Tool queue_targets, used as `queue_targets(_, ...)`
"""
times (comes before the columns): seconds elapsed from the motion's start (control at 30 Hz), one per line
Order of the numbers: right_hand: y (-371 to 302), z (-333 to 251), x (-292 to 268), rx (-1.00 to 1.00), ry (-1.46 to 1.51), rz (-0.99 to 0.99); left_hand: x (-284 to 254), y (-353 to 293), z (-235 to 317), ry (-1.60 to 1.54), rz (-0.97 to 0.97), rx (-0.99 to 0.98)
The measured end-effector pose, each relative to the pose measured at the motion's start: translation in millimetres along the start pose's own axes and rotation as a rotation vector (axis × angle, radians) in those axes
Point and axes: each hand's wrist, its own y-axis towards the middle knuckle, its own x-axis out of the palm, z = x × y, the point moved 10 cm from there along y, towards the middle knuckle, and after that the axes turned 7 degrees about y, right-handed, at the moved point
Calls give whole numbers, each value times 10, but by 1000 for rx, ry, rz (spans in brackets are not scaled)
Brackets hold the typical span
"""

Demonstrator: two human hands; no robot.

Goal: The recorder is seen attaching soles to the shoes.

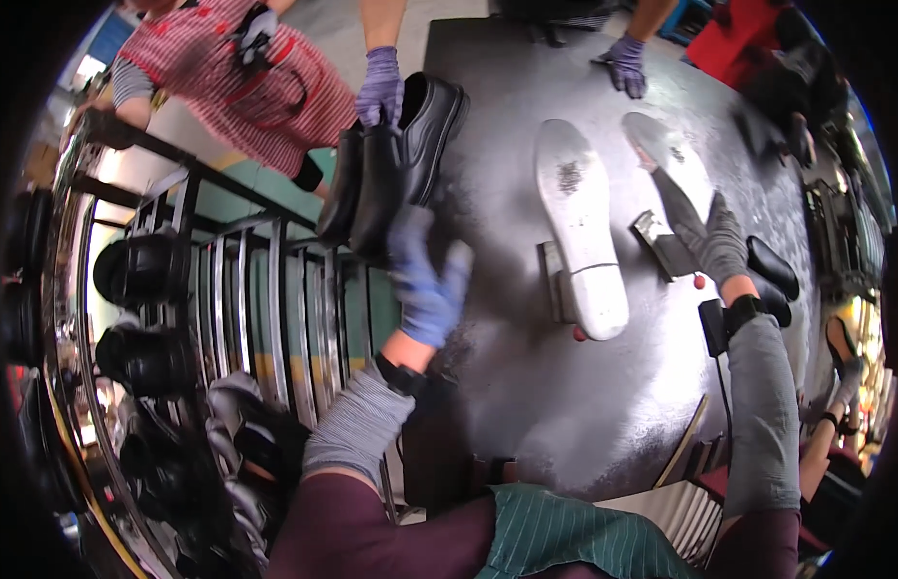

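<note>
Two long white soles lie on the dark table, each beside a small metal block with a red knob. My right hand [724, 246], in a grey glove, grips the heel end of the right sole [682, 154] and hides part of it. The left sole [578, 217] lies untouched, toe pointing away from me. My left hand [428, 285], in a blue glove, is raised over the table's left edge, blurred, fingers apart and holding nothing. Just beyond it, another person's purple-gloved hand [380, 92] holds black shoes [377, 183]; one more black shoe [433, 130] stands alongside.
A metal rack [246, 289] on the left carries several black shoes [145, 357]. Another purple-gloved hand [625, 68] rests on the table's far edge [526, 58]. Dark rounded pieces [772, 270] lie right of my right hand. A person in a red-striped apron [237, 87] stands at far left.
</note>
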Motion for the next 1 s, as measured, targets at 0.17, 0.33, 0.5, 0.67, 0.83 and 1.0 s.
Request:
queue_targets(0.17, 70, -67, 150, -84, 119, 110, -1272, 392, -520, 504, 355, -66)
queue_targets(0.33, 214, 407, 150, -93, 238, 173, -1456, -196, 83, 354, 299, 120)
queue_targets(0.5, 169, 37, 171, -111, 187, 16, -677, -932, 272, -75, -214, -10)
queue_targets(0.67, 465, 1120, 1063, -299, -497, -331, 1099, -741, 1028, -648, -590, -131)
queue_targets(0.83, -494, 540, 509, 162, 206, -24, 2008, -610, 724, -1389, -771, -687)
queue_targets(1.0, -1531, 427, 335, 246, 281, -128, 1769, -1014, 812, -1276, -1021, -909)
